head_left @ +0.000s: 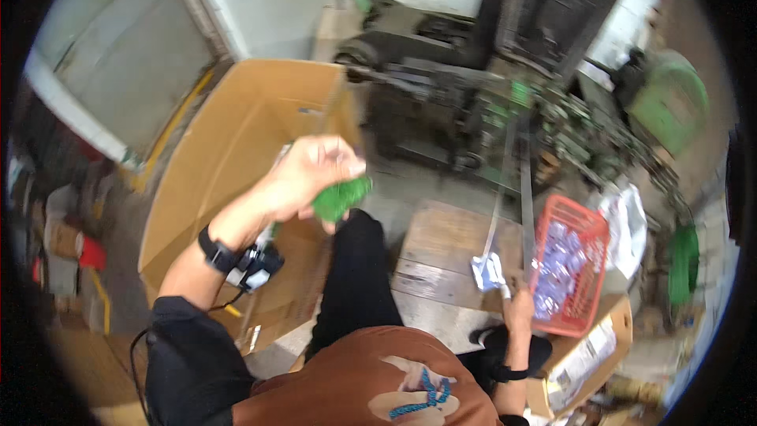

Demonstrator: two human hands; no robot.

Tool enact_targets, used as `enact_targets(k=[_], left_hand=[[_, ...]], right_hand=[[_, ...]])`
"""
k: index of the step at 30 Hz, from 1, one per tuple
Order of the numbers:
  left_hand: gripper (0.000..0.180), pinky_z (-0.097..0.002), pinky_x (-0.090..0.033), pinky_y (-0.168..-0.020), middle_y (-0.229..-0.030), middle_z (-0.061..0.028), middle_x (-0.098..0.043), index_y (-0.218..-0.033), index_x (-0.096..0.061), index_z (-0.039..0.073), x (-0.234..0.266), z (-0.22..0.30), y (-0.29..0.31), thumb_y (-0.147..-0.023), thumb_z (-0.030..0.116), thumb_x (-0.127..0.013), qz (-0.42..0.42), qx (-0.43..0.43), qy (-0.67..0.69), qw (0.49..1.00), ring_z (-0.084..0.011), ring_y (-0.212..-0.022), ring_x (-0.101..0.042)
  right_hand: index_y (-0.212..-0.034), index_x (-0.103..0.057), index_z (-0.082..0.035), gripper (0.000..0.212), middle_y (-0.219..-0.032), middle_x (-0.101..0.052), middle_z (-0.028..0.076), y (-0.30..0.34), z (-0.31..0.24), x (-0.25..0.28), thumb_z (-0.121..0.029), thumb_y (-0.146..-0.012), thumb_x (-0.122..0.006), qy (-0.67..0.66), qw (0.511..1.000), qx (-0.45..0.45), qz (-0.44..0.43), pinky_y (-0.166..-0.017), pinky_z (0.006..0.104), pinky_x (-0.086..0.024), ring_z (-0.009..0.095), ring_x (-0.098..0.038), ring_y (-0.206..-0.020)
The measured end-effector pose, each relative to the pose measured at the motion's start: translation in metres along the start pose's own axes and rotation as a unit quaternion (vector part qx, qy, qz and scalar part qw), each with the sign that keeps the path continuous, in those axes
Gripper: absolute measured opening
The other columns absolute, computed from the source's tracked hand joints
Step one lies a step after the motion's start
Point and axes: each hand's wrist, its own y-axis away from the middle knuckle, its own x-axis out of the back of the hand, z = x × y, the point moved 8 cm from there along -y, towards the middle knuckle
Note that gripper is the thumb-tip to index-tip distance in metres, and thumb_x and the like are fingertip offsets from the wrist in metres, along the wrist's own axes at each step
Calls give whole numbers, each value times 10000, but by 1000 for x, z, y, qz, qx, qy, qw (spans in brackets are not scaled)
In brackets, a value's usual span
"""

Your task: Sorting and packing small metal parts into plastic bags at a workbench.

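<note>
My left hand (315,172) is raised over the near right side of a large open cardboard box (206,138). Its fingers close on a bright green, shiny piece (341,199), whose exact kind I cannot make out. Lower down on the right, my right hand (518,309) is beside a red plastic basket (569,312). A small silvery-white packet-like thing (489,272) lies just left of that hand, on or above a wooden board (430,248). The right fingers are small and blurred, so their grip is unclear. Clear, purplish pieces (558,268) fill the basket.
A dark, greasy machine (426,102) with green parts stands ahead. Two long narrow strips run from it down toward the basket. A white plastic bag (627,229) is right of the basket, and a smaller cardboard box (583,363) stands below. A black device (260,267) hangs near my left wrist.
</note>
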Motion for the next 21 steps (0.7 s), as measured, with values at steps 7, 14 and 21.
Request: enact_targets(k=[7, 14, 21], left_hand=[[195, -228, -423, -373, -672, -31, -602, -778, -606, 19, 209, -118, -5, -858, 194, -639, 258, -42, -34, 965, -93, -496, -553], [84, -287, -437, -554, -708, -33, -601, -788, -673, -13, 295, -396, 26, -796, 65, -641, 348, 159, -45, 923, -107, -611, -524], [205, -352, -488, -708, -818, -211, -666, -875, -692, 12, 296, -557, 86, -721, 4, -557, 481, 176, -142, 847, -287, -794, -658]], right_hand=[[-1004, -624, -32, 251, -839, -627, 238, -33, 13, -51, -161, -790, -644, 16, 1000, -5, 8, -695, 452, -450, 394, -602, -785], [-1003, -638, -36, 230, -861, -647, 202, -34, 23, -51, -149, -804, -614, 65, 997, 2, 38, -685, 445, -474, 384, -622, -787], [-942, -643, -63, 203, -832, -646, 201, -35, 2, -51, -218, -871, -532, 159, 986, 18, 48, -605, 464, -472, 388, -625, -728]])
